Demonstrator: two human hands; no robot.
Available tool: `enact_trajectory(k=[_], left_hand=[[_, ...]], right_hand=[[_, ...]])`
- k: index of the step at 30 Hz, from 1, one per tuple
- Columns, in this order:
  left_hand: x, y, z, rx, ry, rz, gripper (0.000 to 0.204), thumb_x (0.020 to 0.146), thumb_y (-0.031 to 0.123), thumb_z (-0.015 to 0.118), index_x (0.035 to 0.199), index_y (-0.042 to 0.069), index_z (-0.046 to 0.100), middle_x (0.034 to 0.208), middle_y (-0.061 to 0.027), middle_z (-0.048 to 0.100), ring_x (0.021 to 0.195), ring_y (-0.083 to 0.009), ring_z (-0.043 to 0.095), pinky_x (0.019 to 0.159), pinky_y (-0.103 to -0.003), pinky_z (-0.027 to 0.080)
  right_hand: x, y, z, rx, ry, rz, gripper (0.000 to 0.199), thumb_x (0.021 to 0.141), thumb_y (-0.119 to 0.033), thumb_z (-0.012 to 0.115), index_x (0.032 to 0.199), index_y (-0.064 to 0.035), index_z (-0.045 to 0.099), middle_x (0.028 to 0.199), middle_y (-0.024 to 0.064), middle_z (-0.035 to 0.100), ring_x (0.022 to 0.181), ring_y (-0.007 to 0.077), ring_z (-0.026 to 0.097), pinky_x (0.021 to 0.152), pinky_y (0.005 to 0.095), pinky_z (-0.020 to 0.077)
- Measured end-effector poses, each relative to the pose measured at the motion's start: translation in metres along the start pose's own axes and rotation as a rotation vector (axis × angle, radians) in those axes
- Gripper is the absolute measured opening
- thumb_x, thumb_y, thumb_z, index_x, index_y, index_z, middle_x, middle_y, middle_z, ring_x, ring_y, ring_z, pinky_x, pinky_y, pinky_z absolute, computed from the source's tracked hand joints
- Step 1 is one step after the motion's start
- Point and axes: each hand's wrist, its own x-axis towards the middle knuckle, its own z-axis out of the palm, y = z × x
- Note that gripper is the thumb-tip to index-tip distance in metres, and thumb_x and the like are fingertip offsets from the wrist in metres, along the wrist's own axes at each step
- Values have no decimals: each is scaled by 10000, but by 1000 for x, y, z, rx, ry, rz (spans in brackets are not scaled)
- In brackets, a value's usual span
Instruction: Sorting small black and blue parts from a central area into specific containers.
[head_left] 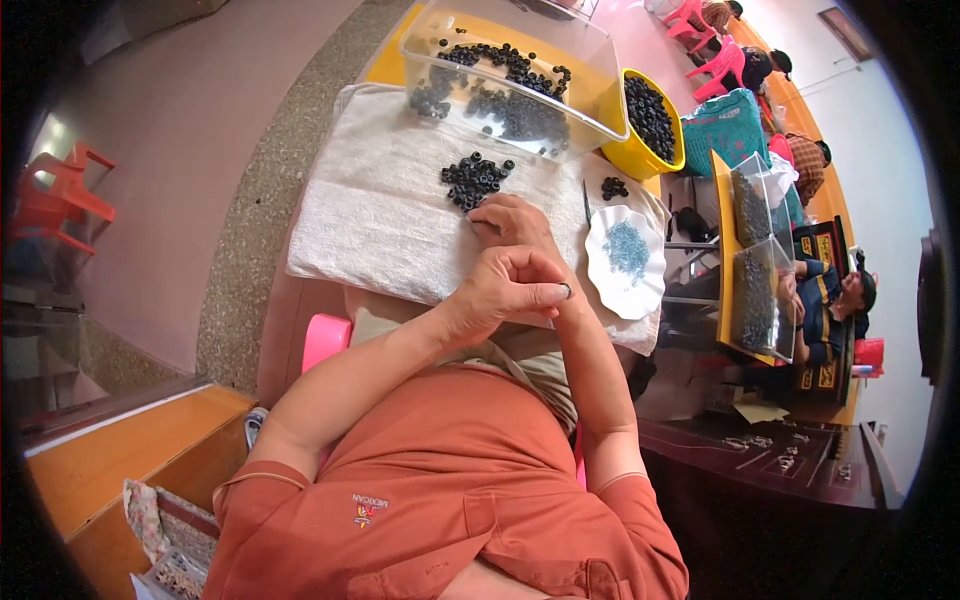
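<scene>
Where right hand [515,219] ends, black rings [474,182] beyond

Small black rings [476,182] lie loosely heaped left of a scalloped white plate [637,300]; pale-blue beads [627,250] cover its middle, a dark ring [566,291] pinched to its left.

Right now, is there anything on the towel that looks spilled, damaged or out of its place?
Nothing looks plainly spilled or damaged. Only the small cluster of black rings stands out slightly: it lies near the scalloped white plate, apart from the larger pile of black rings. That may be deliberate.
</scene>
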Motion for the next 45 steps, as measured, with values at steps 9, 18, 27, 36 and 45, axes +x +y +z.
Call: enact_trajectory(k=[9, 18, 27, 36, 45], left_hand=[[1, 2, -3, 35, 1, 42, 127, 864, 55, 707, 974, 25, 652, 913, -57, 689, 831, -132, 668, 739, -301, 594], [3, 1, -4, 51, 20, 52, 116, 861, 60, 709, 957, 21, 657, 901, -52, 683, 799, -121, 650, 726, -271, 566], [5, 3, -12, 106, 163, 98, 125, 862, 59, 710, 971, 26, 659, 911, -44, 675, 776, -120, 638, 726, -257, 549], [6, 6, -11, 176, 240, 124, 144, 865, 58, 710, 987, 9, 650, 897, -59, 689, 783, -114, 644, 727, -252, 548], [6, 5, -13, 241, 183, 134, 134, 863, 69, 718, 966, 10, 656, 872, -48, 686, 774, -100, 636, 715, -238, 534]], right_hand=[[-6, -4, -2, 152, 69, -108, 157, 752, -24, 687, 907, -10, 665, 911, 148, 648, 844, 338, 629, 703, 400, 513], [-15, 15, -8, 406, 61, -64, 232, 710, 60, 709, 931, 20, 651, 914, 87, 657, 851, 195, 649, 703, 291, 516], [-42, 14, -38, 903, 225, 489, 113, 800, 28, 725, 910, 15, 705, 826, 49, 689, 730, 104, 630, 677, 247, 519], [-61, 4, -69, 1235, 149, 441, 131, 789, 77, 700, 915, 43, 686, 915, 127, 675, 788, 179, 654, 727, 287, 551], [-65, -1, -74, 939, 103, 307, 112, 776, 85, 723, 873, 45, 683, 885, 124, 658, 791, 166, 625, 706, 284, 539]])
